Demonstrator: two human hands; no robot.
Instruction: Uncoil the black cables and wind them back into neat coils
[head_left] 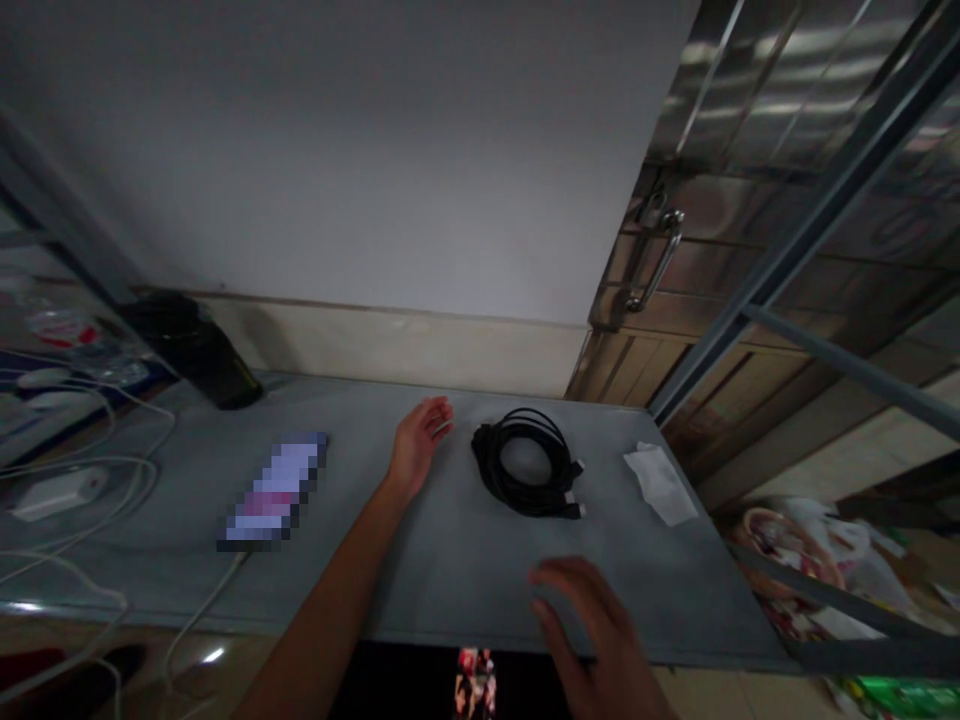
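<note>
A coiled black cable (525,465) with several plug ends on its right side lies on the grey tabletop (465,570). Just left of the coil is my left hand (420,445), resting on or close above the table, fingers loosely curled and nothing visible in them. In front of the cable, near the table's front edge, hovers my right hand (589,620). Its thumb and fingers are apart, with no object between them, and it is slightly blurred. Neither hand touches the cable.
To the left lie a phone (276,490) with a cord plugged in, a white charger (60,493) with tangled white cords, a dark bottle (199,350) and a clear plastic bottle (82,340). A crumpled white tissue (661,483) is at right, beside a metal frame post (795,235).
</note>
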